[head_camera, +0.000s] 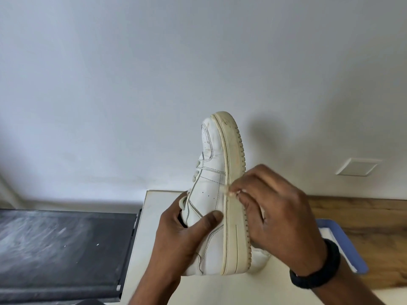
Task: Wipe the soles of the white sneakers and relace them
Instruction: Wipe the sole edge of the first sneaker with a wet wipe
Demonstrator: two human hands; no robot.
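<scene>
Now left hand grips the sneaker around its collar, right hand pinches a pale scrap against the sole; shoe looks light, stiff-soled, so the collar hold suits.

Bg is mostly a plain pale wall, soft even light w/ a few faint shadows on it. Square white cover plate low on the right. Wood-grain desk along the right, white board in the middle, dark grey surface w/ chalky smears on the left
</scene>
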